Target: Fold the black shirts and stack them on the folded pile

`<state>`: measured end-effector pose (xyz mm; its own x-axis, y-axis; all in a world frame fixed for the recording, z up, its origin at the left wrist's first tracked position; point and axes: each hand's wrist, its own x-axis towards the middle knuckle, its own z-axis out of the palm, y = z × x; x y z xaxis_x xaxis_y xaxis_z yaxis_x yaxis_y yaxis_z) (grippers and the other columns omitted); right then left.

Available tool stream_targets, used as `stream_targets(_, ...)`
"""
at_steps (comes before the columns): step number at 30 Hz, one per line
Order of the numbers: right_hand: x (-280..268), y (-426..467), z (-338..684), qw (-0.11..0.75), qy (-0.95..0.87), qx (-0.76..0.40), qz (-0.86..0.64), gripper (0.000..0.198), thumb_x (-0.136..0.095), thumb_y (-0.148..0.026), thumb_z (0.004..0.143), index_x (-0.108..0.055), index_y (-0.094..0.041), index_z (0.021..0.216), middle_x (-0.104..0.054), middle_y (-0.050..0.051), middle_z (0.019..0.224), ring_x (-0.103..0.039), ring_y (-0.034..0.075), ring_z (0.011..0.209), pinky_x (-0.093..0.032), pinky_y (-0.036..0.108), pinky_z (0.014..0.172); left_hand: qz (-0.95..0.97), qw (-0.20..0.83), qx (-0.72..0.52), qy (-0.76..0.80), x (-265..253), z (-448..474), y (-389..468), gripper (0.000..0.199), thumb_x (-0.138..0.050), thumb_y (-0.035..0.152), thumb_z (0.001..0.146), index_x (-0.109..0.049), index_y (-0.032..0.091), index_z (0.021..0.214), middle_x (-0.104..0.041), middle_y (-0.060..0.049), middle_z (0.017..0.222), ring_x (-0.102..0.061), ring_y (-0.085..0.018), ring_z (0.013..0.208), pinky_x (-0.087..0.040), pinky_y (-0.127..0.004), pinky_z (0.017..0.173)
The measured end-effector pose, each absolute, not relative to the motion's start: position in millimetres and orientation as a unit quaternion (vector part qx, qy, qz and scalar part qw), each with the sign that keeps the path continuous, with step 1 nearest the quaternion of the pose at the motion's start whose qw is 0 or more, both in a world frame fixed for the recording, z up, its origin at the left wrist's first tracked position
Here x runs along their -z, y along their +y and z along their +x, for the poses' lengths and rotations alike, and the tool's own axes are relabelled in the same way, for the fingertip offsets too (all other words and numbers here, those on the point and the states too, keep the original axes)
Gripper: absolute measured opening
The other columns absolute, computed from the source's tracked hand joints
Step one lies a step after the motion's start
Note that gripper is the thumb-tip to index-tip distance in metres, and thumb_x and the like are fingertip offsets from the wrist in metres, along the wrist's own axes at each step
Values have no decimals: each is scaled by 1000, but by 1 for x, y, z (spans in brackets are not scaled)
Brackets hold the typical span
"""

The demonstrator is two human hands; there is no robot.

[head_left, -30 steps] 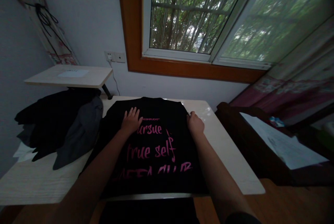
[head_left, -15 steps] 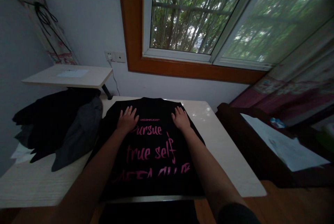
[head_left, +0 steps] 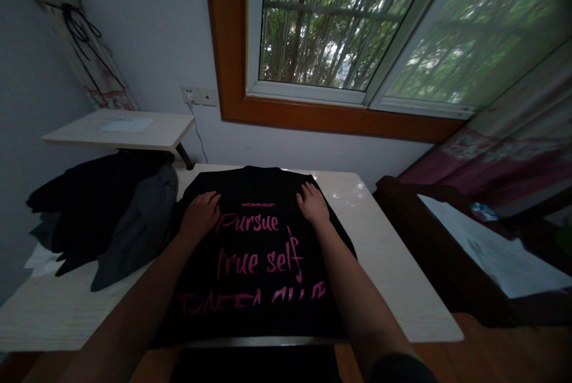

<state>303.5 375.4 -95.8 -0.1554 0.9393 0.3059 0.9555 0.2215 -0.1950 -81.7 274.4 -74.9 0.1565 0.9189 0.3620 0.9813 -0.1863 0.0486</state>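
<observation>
A black T-shirt with pink lettering lies spread on the pale wooden table, its collar toward the wall. Its lower edge reaches the table's near edge. On the shirt's upper left part rests my left hand, palm down with the fingers loosely out. My right hand lies flat on the upper right part, fingers stretched toward the shoulder. Neither hand grips the cloth. Parts of the shirt's sides are hidden under my forearms.
Left of the shirt, a heap of black and grey clothes lies beneath a raised shelf bearing a paper sheet. Behind the table are a wall socket and a window. A dark brown piece of furniture with a white sheet stands on the right.
My left hand has slid left and slightly nearer across the shirt, off the lettering, with its fingers less spread. The right hand stays almost in place. The camera has shifted slightly.
</observation>
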Motion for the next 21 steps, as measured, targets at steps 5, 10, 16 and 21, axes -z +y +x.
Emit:
stream_targets(5, 96, 374, 305, 207, -762, 37, -612, 52, -44, -34, 99, -58, -4, 139, -52, 18, 149, -42, 29, 143, -30, 42, 121, -725, 146, 145, -658, 54, -98, 232, 50, -49, 24, 91, -54, 18, 141, -59, -17, 133, -51, -36, 123, -41, -51, 102)
stream_targets(10, 97, 374, 306, 230, -761, 36, -606, 47, -46, -30, 97, -61, -7, 135, -55, 18, 146, -45, 28, 141, -33, 42, 119, -650, 195, 119, -725, 50, -118, 197, 41, -50, 32, 92, -61, 16, 127, -60, -19, 120, -51, -38, 112, -43, -49, 89)
stream_targets(16, 97, 372, 308, 244, -766, 45, -593, 43, -47, -27, 96, -65, -9, 131, -60, 16, 141, -49, 29, 136, -36, 43, 118, -627, 156, 247, -722, 50, -159, 197, 31, -46, 41, 94, -67, 19, 100, -65, -13, 105, -57, -31, 104, -41, -46, 98)
stream_targets(21, 96, 370, 307, 246, -768, 57, -588, 41, -48, -25, 95, -67, -10, 128, -63, 16, 137, -52, 29, 132, -37, 42, 116, -508, 45, 373, -775, 9, -170, 217, 42, -48, 51, 93, -65, 19, 115, -69, -7, 99, -63, -24, 86, -49, -36, 83)
